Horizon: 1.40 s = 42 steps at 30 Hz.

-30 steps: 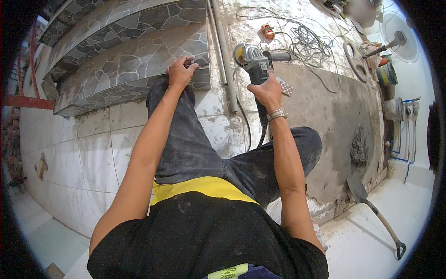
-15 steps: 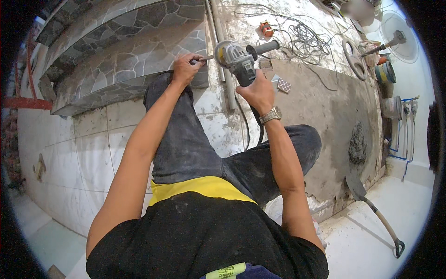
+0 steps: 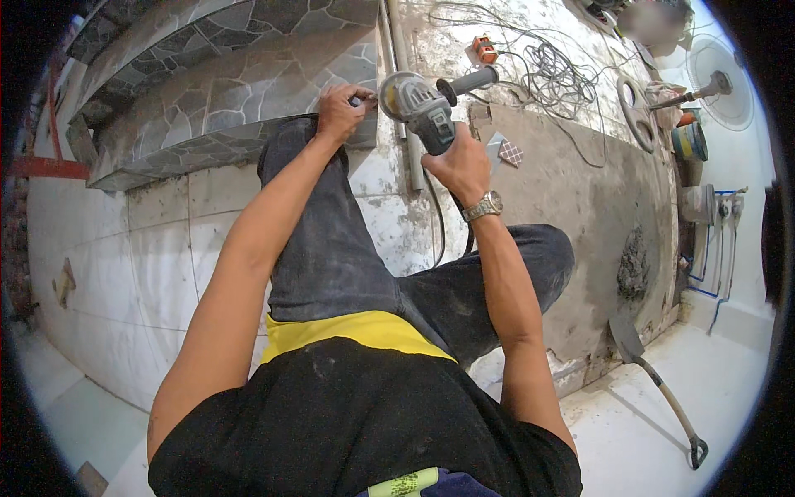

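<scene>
1. The left hand [image 3: 339,113], in the upper middle of the frame, has its fingers curled in, with thumb and fingertips pinched on a small dark object [image 3: 355,101]. The fingers hide most of that object, so its full shape cannot be told.
2. The right hand [image 3: 464,168], right of centre in the upper half, is wrapped firmly around the body of a grey angle grinder [image 3: 432,123]. A metal-strapped watch [image 3: 484,205] sits on its wrist.
3. The grinder lies tilted toward the upper left, its round wheel [image 3: 401,98] just beside the left fingertips. Whether wheel and object touch cannot be told. A dark side handle [image 3: 477,80] juts to the upper right, and a black cord [image 3: 441,230] loops down below the tool.
4. Stone-patterned steps [image 3: 248,87] fill the upper left, with the left hand at their right end. Long pipes [image 3: 413,166] run down beside that end, partly behind the grinder.
5. A checked tile piece [image 3: 511,153] lies near the right hand, at its upper right.
6. Toward the upper right are an orange box [image 3: 484,49], tangled cable [image 3: 553,70] and a fan [image 3: 719,83].
7. At the lower right, a shovel [image 3: 667,393] lies below a heap of wet mortar [image 3: 633,265].
</scene>
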Motion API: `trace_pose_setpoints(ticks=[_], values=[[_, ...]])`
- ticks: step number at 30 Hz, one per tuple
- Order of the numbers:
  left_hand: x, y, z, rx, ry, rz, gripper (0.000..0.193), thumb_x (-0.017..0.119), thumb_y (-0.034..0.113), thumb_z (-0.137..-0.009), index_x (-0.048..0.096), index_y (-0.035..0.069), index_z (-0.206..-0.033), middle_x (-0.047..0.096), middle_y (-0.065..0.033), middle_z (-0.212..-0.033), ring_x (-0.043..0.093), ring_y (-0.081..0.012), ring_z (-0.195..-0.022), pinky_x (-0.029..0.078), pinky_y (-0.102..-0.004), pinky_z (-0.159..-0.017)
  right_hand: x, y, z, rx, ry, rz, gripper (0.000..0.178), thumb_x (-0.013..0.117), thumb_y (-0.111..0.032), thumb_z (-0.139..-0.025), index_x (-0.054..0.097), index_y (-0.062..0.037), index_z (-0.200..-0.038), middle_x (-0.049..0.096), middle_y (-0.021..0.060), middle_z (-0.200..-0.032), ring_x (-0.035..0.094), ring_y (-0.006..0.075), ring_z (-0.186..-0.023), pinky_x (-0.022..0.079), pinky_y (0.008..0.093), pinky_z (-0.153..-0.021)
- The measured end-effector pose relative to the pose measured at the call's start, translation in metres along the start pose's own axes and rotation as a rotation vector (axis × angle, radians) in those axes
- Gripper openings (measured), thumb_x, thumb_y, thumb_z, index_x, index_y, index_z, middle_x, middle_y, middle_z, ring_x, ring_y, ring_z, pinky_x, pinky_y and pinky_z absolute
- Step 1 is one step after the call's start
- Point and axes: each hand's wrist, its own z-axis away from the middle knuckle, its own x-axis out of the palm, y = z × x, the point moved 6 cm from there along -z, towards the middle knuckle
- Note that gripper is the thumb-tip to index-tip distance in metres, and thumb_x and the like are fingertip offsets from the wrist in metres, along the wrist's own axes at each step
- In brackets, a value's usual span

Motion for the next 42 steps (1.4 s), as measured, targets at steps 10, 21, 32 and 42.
trace_pose_setpoints(ticks=[10,21,32,42], values=[[-0.005,0.014,0.001,0.098,0.024,-0.032,0.02,0.084,0.021,-0.076,0.078,0.012,-0.093,0.074,-0.0099,-0.092,0.068,-0.032,-0.09,0.051,-0.0424,-0.086,0.003,-0.006,0.002,-0.024,-0.038,0.008,0.054,0.077,-0.031,-0.066,0.06,-0.0002,-0.106,0.072,0.0271,-0.091,0.07,0.0469,-0.087,0.055,0.0532,-0.078],[-0.004,0.015,0.001,0.063,0.008,-0.057,0.019,0.08,0.017,-0.077,0.078,0.009,-0.094,0.075,-0.0111,-0.096,0.069,-0.0324,-0.094,0.052,-0.043,-0.089,0.01,-0.003,-0.003,-0.02,-0.057,0.04,0.055,0.077,-0.032,-0.066,0.059,0.0004,-0.106,0.072,0.0267,-0.09,0.07,0.046,-0.084,0.055,0.0527,-0.076],[-0.002,0.012,0.001,0.011,-0.009,-0.038,0.019,0.081,0.018,-0.078,0.078,0.009,-0.094,0.075,-0.0109,-0.095,0.068,-0.0308,-0.095,0.051,-0.0419,-0.089,0.011,0.004,-0.006,-0.026,-0.046,0.028,0.055,0.078,-0.032,-0.067,0.058,-0.0005,-0.108,0.072,0.0268,-0.09,0.07,0.0459,-0.085,0.055,0.0533,-0.076],[-0.005,0.014,0.001,0.032,-0.025,-0.025,0.019,0.083,0.021,-0.077,0.078,0.01,-0.092,0.074,-0.0096,-0.093,0.066,-0.0293,-0.091,0.051,-0.0415,-0.086,0.005,0.019,-0.012,0.07,-0.031,0.038,0.051,0.079,-0.03,-0.068,0.059,-0.001,-0.105,0.072,0.0279,-0.093,0.071,0.0468,-0.089,0.057,0.0543,-0.08]])
